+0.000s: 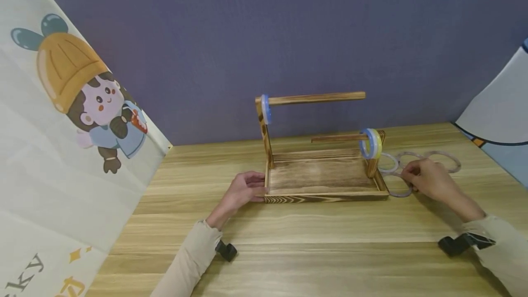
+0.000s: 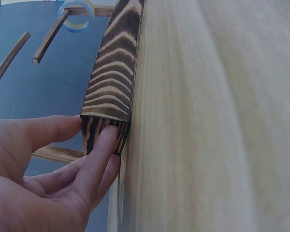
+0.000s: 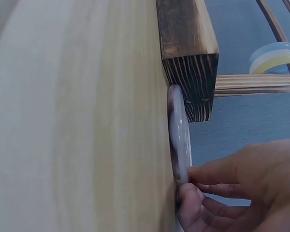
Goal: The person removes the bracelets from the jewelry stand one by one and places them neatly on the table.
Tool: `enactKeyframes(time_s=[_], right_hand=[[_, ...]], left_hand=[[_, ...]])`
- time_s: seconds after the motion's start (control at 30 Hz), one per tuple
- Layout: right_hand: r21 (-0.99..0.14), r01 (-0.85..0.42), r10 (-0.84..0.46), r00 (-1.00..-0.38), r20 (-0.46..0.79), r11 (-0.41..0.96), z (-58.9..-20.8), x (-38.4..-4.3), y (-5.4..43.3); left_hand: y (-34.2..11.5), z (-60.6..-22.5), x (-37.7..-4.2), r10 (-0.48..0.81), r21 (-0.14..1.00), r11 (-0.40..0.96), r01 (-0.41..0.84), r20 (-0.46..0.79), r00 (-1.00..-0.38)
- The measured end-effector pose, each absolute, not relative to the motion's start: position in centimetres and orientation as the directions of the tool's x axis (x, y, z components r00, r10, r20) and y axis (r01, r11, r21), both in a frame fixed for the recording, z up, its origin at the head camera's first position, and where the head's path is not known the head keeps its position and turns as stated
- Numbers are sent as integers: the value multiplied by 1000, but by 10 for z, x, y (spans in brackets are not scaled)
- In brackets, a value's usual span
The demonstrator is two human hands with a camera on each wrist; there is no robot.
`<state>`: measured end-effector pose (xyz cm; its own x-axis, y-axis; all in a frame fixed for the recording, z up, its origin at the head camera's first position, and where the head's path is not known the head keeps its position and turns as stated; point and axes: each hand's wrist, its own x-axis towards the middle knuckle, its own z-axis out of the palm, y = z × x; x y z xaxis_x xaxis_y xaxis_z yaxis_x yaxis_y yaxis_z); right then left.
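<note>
A brown wood-grain bangle stand (image 1: pixel 319 198) with a tray base and two horizontal rods sits on the table. My left hand (image 1: pixel 243 189) touches its left front corner; in the left wrist view, extended fingers (image 2: pixel 94 166) press the end face and the thumb meets the edge. To the right of the stand, my right hand (image 1: pixel 431 180) pinches the rim of a pale bangle (image 1: pixel 400 194) between thumb and fingertips. The right wrist view shows this bangle (image 3: pixel 179 130) lying flat against the table beside the stand's corner (image 3: pixel 191 72).
A blue bangle (image 1: pixel 266 110) hangs on the upper rod (image 1: pixel 317 98). Blue (image 1: pixel 365 145) and yellow (image 1: pixel 377 145) bangles hang at the lower rod's right end. Behind my right hand lie a white bangle (image 1: pixel 389 163) and greyish bangles (image 1: pixel 447 154). A dark blue panel (image 1: pixel 264 35) stands behind.
</note>
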<state>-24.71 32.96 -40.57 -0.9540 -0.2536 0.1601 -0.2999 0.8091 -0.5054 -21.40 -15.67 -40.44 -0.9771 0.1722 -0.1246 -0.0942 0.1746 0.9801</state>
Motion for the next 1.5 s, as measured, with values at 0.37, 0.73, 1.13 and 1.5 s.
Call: enactKeyframes(time_s=[0.37,0.73,1.13,1.5], right_hand=[[-502,-284,-236,-959,157,817,-405,-247,330],[-464,-320,-224,-942,251,826,-401,-242,327],[-415,-364,-100,-838,536,834,-351,-222,291],[-395,-560,-173,-708,685,729,-302,-207,212]], left_hand=[[-155,-404,-214,177,980,174,-95,-126,-976],[-156,-408,-209,179,979,168,-114,-144,-973],[-154,-408,-210,168,982,157,-107,-134,-977],[-155,-403,-212,174,984,157,-90,-117,-978]])
